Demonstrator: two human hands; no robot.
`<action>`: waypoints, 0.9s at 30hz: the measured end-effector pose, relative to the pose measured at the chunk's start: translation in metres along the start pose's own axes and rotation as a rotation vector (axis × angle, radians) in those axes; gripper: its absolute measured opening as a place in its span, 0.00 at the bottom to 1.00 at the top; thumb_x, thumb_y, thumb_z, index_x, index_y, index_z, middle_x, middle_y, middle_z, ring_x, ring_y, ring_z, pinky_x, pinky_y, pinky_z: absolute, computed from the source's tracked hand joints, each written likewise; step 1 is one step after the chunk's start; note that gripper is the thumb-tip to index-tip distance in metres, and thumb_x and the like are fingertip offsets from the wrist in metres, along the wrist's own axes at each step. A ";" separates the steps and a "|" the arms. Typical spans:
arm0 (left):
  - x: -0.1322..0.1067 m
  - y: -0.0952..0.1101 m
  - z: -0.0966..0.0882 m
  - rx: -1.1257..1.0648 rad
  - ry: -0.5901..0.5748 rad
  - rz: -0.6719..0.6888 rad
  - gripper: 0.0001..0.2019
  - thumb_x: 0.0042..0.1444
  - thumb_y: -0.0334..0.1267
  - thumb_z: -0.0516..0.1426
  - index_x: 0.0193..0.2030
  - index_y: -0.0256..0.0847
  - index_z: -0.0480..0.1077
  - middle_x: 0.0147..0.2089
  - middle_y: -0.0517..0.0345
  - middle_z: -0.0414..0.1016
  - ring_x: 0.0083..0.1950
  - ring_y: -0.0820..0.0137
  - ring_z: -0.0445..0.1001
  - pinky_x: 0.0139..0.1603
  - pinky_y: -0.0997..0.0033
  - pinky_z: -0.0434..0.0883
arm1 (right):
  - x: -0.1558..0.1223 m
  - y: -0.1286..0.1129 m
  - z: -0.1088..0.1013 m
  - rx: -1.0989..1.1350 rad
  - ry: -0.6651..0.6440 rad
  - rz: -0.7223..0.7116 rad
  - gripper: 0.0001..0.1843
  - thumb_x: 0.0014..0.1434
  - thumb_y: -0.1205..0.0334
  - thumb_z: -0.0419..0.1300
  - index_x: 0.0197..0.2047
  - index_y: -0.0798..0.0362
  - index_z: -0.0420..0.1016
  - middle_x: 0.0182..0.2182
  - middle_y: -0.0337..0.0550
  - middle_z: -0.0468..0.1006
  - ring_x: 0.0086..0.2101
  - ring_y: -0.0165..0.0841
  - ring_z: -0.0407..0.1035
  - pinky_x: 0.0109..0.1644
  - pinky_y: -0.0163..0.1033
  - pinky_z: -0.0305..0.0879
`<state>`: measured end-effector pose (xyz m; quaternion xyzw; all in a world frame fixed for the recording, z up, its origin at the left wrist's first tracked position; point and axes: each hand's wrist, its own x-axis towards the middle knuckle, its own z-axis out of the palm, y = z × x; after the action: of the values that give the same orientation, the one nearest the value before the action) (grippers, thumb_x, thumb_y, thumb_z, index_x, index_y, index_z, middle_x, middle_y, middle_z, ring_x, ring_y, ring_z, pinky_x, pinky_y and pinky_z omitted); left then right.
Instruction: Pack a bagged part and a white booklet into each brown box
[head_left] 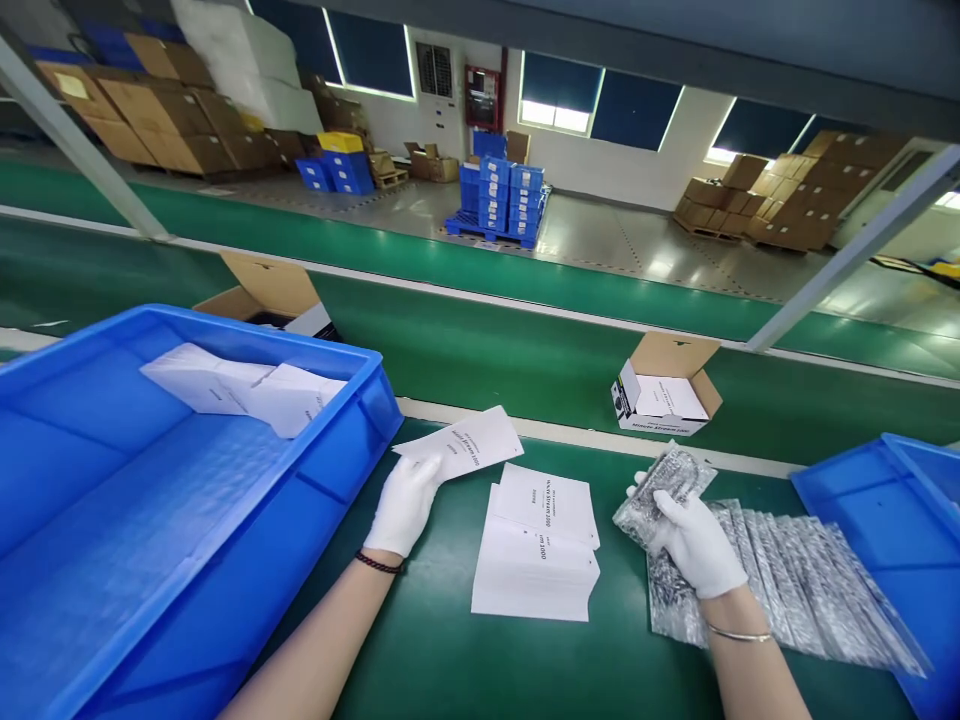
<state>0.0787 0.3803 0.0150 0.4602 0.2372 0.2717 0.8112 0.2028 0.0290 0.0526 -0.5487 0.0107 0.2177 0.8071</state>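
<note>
My left hand (406, 503), in a white glove, pinches a white printed leaflet (465, 442) and holds it a little above the green table, beside the big blue crate (225, 560). A stack of the same leaflets (536, 555) lies between my hands. My right hand (694, 540), also gloved, is closed on a silvery plastic packet (664, 485) lifted off a spread of similar packets (795, 585) lying on the table.
White leaflets (240, 390) rest inside the big blue crate. A second blue crate (892, 520) stands at the right. An open cardboard box (666, 390) sits on the green conveyor (487, 350) ahead; another open carton (266, 295) is further left. Stacked cartons and blue bins fill the floor behind.
</note>
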 end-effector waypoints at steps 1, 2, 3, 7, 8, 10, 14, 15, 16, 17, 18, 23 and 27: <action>-0.001 0.003 0.002 -0.052 -0.016 -0.043 0.24 0.49 0.40 0.66 0.54 0.40 0.71 0.60 0.45 0.71 0.63 0.52 0.68 0.59 0.48 0.71 | 0.000 -0.001 0.000 0.033 -0.004 0.003 0.29 0.50 0.55 0.77 0.53 0.50 0.75 0.52 0.50 0.76 0.56 0.51 0.66 0.56 0.56 0.72; -0.002 0.006 0.004 -0.093 -0.029 -0.087 0.24 0.51 0.40 0.65 0.55 0.42 0.69 0.62 0.46 0.70 0.63 0.53 0.68 0.56 0.48 0.73 | 0.000 -0.002 0.000 0.065 0.004 0.008 0.29 0.50 0.57 0.76 0.53 0.50 0.74 0.53 0.50 0.75 0.56 0.51 0.66 0.55 0.56 0.72; -0.004 0.009 0.006 -0.117 -0.035 -0.128 0.22 0.53 0.39 0.64 0.55 0.44 0.68 0.63 0.48 0.69 0.63 0.53 0.69 0.52 0.48 0.76 | 0.000 -0.003 -0.001 0.094 0.021 0.017 0.30 0.50 0.58 0.77 0.54 0.49 0.73 0.53 0.50 0.75 0.56 0.51 0.67 0.54 0.56 0.73; -0.007 0.014 0.009 -0.079 0.033 -0.217 0.15 0.59 0.35 0.58 0.53 0.45 0.67 0.63 0.50 0.68 0.56 0.58 0.74 0.38 0.62 0.79 | 0.001 -0.004 -0.005 0.134 0.129 0.079 0.34 0.45 0.59 0.79 0.54 0.52 0.73 0.49 0.52 0.78 0.50 0.49 0.72 0.47 0.48 0.78; -0.007 0.014 0.010 -0.065 0.046 -0.226 0.14 0.60 0.35 0.57 0.53 0.45 0.67 0.62 0.49 0.69 0.54 0.60 0.76 0.35 0.66 0.78 | 0.001 -0.004 -0.006 0.131 0.142 0.088 0.34 0.44 0.60 0.79 0.54 0.53 0.73 0.49 0.52 0.78 0.49 0.49 0.73 0.46 0.46 0.79; -0.007 0.014 0.010 -0.057 0.048 -0.230 0.13 0.61 0.35 0.56 0.53 0.44 0.68 0.60 0.48 0.71 0.50 0.62 0.77 0.30 0.72 0.75 | 0.001 -0.003 -0.007 0.128 0.138 0.090 0.34 0.45 0.60 0.79 0.54 0.52 0.74 0.49 0.51 0.78 0.49 0.49 0.73 0.45 0.46 0.79; -0.006 0.014 0.009 -0.103 0.047 -0.235 0.12 0.61 0.34 0.56 0.51 0.43 0.69 0.59 0.47 0.73 0.49 0.64 0.77 0.29 0.75 0.74 | 0.001 -0.001 -0.009 0.103 0.098 0.073 0.35 0.47 0.59 0.78 0.57 0.49 0.72 0.52 0.48 0.77 0.51 0.49 0.72 0.48 0.47 0.78; -0.005 0.013 0.009 -0.119 0.051 -0.240 0.12 0.61 0.33 0.57 0.51 0.43 0.69 0.59 0.47 0.73 0.50 0.64 0.77 0.30 0.75 0.74 | 0.002 -0.001 -0.009 0.093 0.093 0.067 0.35 0.48 0.59 0.77 0.58 0.48 0.71 0.52 0.47 0.76 0.52 0.49 0.71 0.49 0.47 0.77; -0.005 0.013 0.008 -0.136 0.052 -0.244 0.12 0.60 0.31 0.57 0.51 0.42 0.69 0.59 0.47 0.73 0.50 0.65 0.77 0.32 0.74 0.75 | 0.002 0.000 -0.008 0.083 0.088 0.064 0.36 0.48 0.59 0.77 0.58 0.47 0.71 0.53 0.47 0.76 0.53 0.48 0.70 0.50 0.47 0.77; -0.005 0.012 0.008 -0.154 0.049 -0.244 0.13 0.59 0.30 0.57 0.51 0.42 0.70 0.59 0.47 0.73 0.50 0.64 0.77 0.34 0.73 0.75 | 0.003 0.000 -0.008 0.075 0.088 0.062 0.36 0.48 0.58 0.77 0.59 0.46 0.70 0.53 0.46 0.75 0.54 0.48 0.69 0.51 0.46 0.77; -0.004 0.012 0.008 -0.172 0.042 -0.242 0.14 0.58 0.29 0.58 0.51 0.41 0.70 0.59 0.47 0.73 0.51 0.64 0.77 0.36 0.72 0.76 | 0.003 0.000 -0.008 0.070 0.088 0.059 0.37 0.48 0.58 0.77 0.60 0.45 0.69 0.54 0.46 0.75 0.55 0.48 0.69 0.51 0.46 0.76; -0.004 0.009 0.006 -0.229 -0.011 -0.219 0.19 0.55 0.29 0.60 0.53 0.42 0.70 0.61 0.46 0.71 0.58 0.61 0.74 0.44 0.67 0.76 | 0.005 0.002 -0.009 0.064 0.070 0.070 0.37 0.50 0.58 0.76 0.61 0.45 0.69 0.58 0.48 0.72 0.58 0.48 0.65 0.53 0.45 0.75; -0.005 0.009 0.005 -0.236 -0.018 -0.217 0.17 0.55 0.30 0.60 0.52 0.42 0.71 0.62 0.48 0.70 0.60 0.61 0.72 0.49 0.63 0.75 | 0.006 0.005 -0.013 -0.002 0.044 0.023 0.31 0.53 0.54 0.73 0.59 0.49 0.72 0.57 0.54 0.71 0.56 0.53 0.66 0.52 0.50 0.76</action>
<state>0.0761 0.3775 0.0255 0.3356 0.2447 0.2042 0.8865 0.2097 0.0211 0.0420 -0.5539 0.0345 0.2150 0.8036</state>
